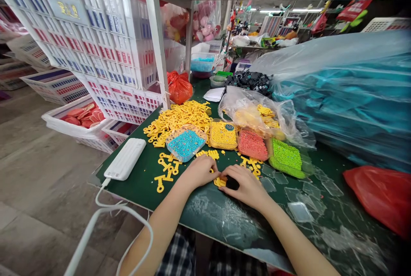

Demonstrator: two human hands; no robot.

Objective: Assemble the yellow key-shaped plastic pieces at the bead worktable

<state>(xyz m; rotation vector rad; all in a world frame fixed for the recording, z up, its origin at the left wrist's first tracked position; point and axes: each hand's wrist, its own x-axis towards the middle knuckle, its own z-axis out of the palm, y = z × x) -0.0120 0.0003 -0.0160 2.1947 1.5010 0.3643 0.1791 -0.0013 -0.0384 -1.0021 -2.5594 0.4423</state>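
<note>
My left hand (201, 171) and my right hand (245, 184) meet over the near part of the green table. Between their fingertips is a small yellow plastic piece (220, 181), partly covered by the fingers. My right thumb and forefinger close around it, and the left fingertips are pressed together at its left side. Just beyond stand open boxes of tiny beads: blue (186, 144), yellow (224, 133), red (253, 144) and green (285, 157). Loose yellow pieces (167, 166) lie left of my hands, and a larger yellow heap (183, 117) rises behind the blue beads.
A white power bank (125, 159) with a cable sits at the left table edge. Clear plastic lids (300, 211) are scattered to the right. Beyond them lie a red bag (382, 194) and a large bag of blue material (353, 100). Stacked crates (96, 31) stand left.
</note>
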